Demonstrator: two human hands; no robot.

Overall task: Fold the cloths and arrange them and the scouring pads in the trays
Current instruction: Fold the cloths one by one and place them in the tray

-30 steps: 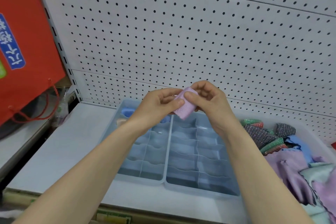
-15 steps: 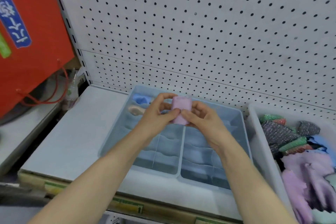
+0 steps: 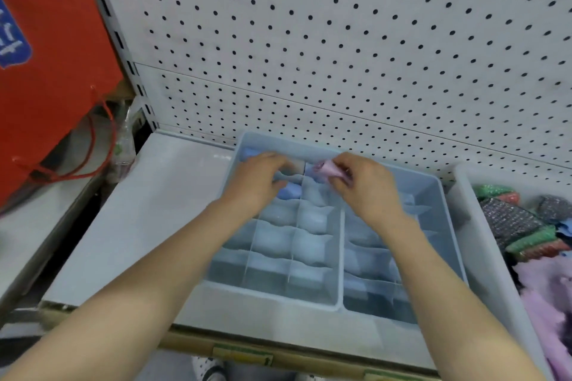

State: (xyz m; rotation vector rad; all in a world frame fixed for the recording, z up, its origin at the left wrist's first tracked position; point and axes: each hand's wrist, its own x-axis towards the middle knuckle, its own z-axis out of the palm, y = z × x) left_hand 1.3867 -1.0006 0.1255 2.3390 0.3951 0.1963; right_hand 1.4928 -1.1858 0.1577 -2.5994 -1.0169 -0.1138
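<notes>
Two pale blue divided trays (image 3: 340,303) sit side by side on the shelf. My right hand (image 3: 362,185) holds a folded pink cloth (image 3: 326,171) over a far compartment of the left tray. My left hand (image 3: 258,179) rests on the far compartments beside it, fingers curled at a divider; whether it grips anything is unclear. A blue folded cloth (image 3: 289,193) lies in a compartment under my left hand, and another blue one (image 3: 249,153) sits at the far left corner. Scouring pads (image 3: 507,221) and loose purple cloths (image 3: 544,297) fill a white bin on the right.
A white pegboard wall (image 3: 340,56) stands right behind the trays. A red bag (image 3: 52,71) hangs at the left, with a plastic bottle (image 3: 123,145) below it. The white bin's rim (image 3: 470,226) touches the right tray. The shelf's front edge (image 3: 247,349) carries price labels.
Both hands have moved forward and down to the trays' far row. My left hand has let go of the pink cloth, and my right hand alone carries it.
</notes>
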